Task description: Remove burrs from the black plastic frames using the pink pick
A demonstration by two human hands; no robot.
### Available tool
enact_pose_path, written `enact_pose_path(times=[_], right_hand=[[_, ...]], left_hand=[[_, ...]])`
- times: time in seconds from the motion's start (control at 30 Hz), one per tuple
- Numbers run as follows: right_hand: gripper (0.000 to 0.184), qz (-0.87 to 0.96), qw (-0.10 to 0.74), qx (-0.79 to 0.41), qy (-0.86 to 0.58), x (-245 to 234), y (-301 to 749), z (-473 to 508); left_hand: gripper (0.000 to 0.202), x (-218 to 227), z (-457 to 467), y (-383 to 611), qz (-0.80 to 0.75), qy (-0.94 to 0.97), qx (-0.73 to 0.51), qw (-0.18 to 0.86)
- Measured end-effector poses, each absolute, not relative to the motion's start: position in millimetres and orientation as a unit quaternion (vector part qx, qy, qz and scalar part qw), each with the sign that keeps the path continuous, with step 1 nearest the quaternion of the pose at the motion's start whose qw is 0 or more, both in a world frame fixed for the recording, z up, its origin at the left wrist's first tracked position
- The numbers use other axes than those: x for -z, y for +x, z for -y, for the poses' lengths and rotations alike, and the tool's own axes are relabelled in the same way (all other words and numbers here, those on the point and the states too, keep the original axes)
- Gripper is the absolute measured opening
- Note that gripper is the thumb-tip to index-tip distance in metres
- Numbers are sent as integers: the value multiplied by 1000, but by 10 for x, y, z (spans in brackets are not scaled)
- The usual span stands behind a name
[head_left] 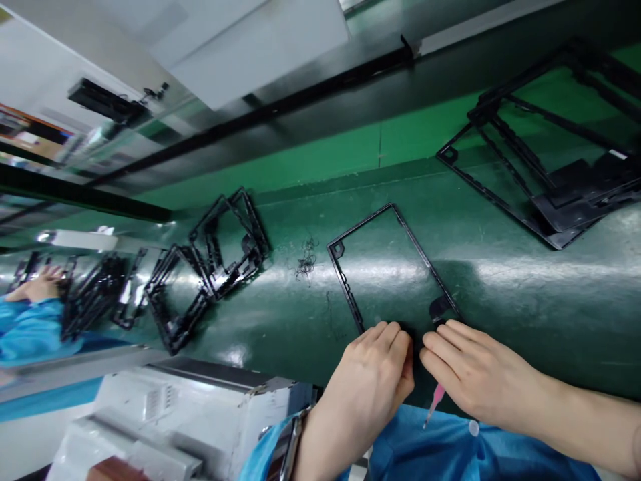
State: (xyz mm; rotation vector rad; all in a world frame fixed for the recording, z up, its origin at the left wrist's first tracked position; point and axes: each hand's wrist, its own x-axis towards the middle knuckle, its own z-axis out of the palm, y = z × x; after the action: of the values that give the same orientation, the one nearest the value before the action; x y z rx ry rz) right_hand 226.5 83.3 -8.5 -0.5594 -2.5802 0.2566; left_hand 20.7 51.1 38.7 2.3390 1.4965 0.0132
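A black rectangular plastic frame [418, 248] lies tilted on the green worktop, its near end hidden by both hands. My left hand [371, 374] is closed on its near left side, fingers curled under. On the near right, my right hand [475, 367] is closed around a slim pink tool [437, 399], whose pale thin end sticks out below the palm toward my blue clothing. Those fingers are also at the frame's edge, beside a dark flap [439, 307] at its corner. Whether they press on the frame is hidden.
Black shavings [306, 260] lie left of the frame. More black frames are stacked at right [575, 180] and at left [228, 247]. A co-worker's hand [45, 284] is among frames at far left. A grey metal box [200, 407] stands below the worktop edge.
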Motion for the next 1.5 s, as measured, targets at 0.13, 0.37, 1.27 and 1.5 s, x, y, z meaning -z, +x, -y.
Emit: enact_pose_path(times=[0.13,0.37,1.27,1.5], right_hand=[[39,941,250,-94,-207,83,2263,-839],[34,943,241,-103,-204,79,2263,-842],[38,949,225,-91,-204,53,2294,-829],[43,945,236,-96,-206,29,2297,-832]], left_hand=[[25,-338,-436,238,-539,829,-28,146],[22,-301,-380,157,-546,823,-38,152],[26,-21,-226,-232,-389,886,-220,122],[9,75,-235,-236,-395,875,-259,112]])
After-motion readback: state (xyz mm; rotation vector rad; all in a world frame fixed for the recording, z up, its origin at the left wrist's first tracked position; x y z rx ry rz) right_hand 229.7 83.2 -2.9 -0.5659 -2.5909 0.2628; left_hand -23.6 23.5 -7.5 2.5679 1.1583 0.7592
